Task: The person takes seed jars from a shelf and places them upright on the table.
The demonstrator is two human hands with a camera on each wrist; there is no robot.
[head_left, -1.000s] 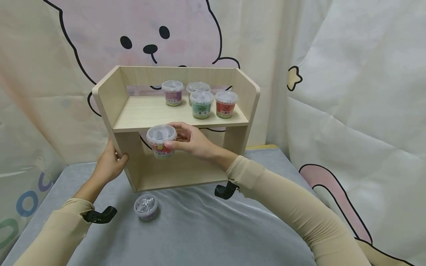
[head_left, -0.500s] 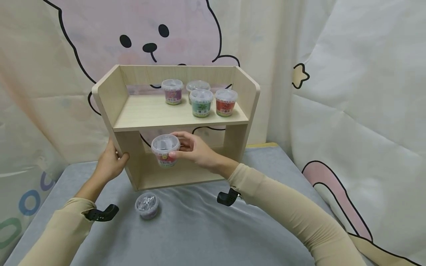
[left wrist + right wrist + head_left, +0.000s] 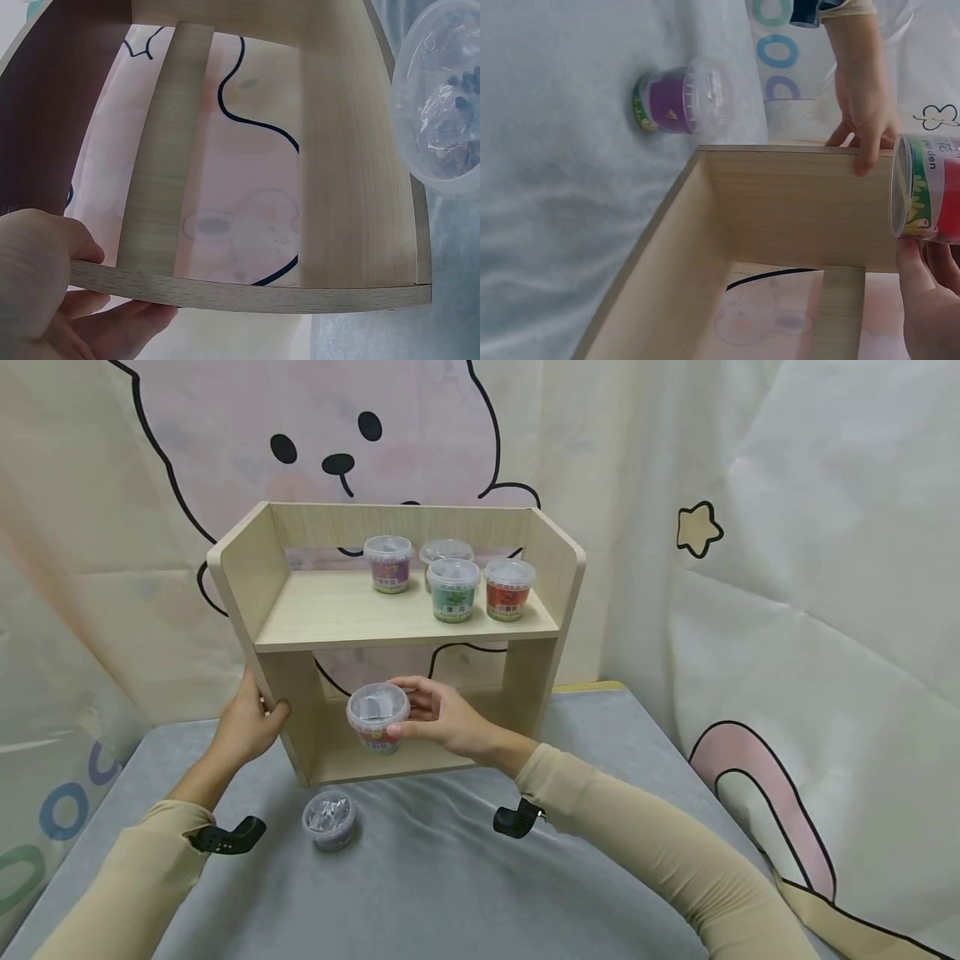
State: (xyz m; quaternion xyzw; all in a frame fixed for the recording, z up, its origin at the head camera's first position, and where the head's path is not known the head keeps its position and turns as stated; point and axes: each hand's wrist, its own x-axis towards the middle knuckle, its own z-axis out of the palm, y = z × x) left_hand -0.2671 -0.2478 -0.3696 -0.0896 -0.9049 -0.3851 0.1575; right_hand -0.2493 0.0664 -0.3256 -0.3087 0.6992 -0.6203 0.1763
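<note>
My right hand holds a clear lidded plastic cup with a red label, thumb in front and fingers behind. The cup hangs before the lower opening of a light wooden two-tier shelf. In the right wrist view the same red-labelled cup sits at the right edge, the right hand against it. My left hand grips the shelf's left side panel, its thumb on the inner face; the left wrist view shows the left hand with the panel edge between thumb and fingers.
On the upper tier stand a purple-labelled cup, a green-labelled cup, a red-labelled cup and a partly hidden cup. Another lidded cup, purple-labelled, stands on the grey cloth before the shelf.
My right hand has lowered the red-labelled cup and shifted it slightly right, from near the upper tier's front edge to before the lower opening. The left hand keeps its grip on the panel.
</note>
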